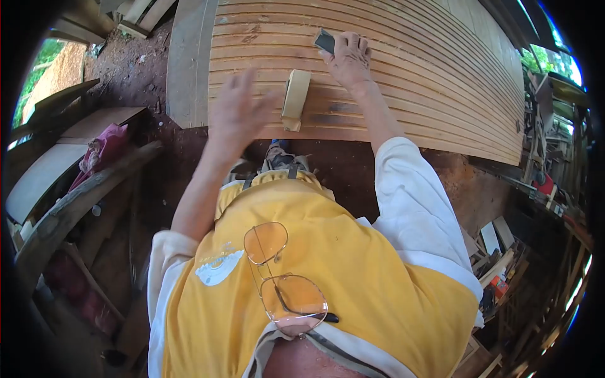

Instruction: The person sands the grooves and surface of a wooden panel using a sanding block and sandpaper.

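A broad wooden panel (403,94) with long parallel grooves lies in front of me. My right hand (351,62) rests over it, fingers closed around a small dark, flat-faced block (324,41). Blurred by motion, my left hand (236,110) hovers over the panel's near left part, its fingers apart with nothing visible in them. Between the two hands a pale tan block (296,97) sits on the panel near its front edge. My left hand is beside this block and appears apart from it.
A plain grey-brown board (189,69) borders the grooved panel on the left. Below left lie a rough log (88,195), a pink cloth (101,154) and scrap boards. Stacked timber offcuts (504,252) fill the right side. Eyeglasses (293,302) hang at my collar.
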A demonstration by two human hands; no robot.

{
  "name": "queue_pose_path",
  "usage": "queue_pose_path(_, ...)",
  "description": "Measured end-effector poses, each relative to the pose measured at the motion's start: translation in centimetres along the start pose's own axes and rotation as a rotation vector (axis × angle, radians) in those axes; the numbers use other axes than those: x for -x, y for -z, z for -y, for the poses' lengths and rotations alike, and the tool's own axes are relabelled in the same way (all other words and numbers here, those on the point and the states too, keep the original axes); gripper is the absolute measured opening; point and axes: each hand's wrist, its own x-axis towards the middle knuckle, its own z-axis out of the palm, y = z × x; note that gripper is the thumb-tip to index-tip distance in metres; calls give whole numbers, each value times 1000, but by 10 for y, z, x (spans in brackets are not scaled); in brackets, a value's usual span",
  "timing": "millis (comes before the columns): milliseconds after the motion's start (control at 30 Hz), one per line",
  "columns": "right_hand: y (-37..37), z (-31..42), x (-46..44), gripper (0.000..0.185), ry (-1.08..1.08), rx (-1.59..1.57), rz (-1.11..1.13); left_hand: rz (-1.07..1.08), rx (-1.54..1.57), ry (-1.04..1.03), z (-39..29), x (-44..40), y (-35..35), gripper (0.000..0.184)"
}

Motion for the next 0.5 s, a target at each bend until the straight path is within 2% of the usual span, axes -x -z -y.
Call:
queue_pose_path(33, -8, 1, 2, 45, 11, -15, 23, 221, -20, 57, -33, -12, -6, 77)
queue_pose_path(100, -15, -2, 5, 49, -45, -53, 23, 321, -70, 8, -64, -16, -30, 77)
queue_pose_path(200, -13, -19, 2, 54, -114, -177, 106, 327, -63, -84, -44, -3, -56, 76)
queue_pose_path(267, -10, -26, -9, 58, -147, -287, 192, 281, -82, -53, -21, 5, -45, 73)
queue_pose_path(300, 4, -19, -13, 54, -129, -294, 222, 254, -123, -16, -5, 12, -33, 73)
queue_pose_path(400, 1, -18, -7, 45, 38, -244, 144, 160, -287, 139, 47, 37, 0, 74)
queue_pose_path(500, 1, 29, 3, 31, 224, -163, 194, 58, -268, 116, 72, 50, 13, 78)
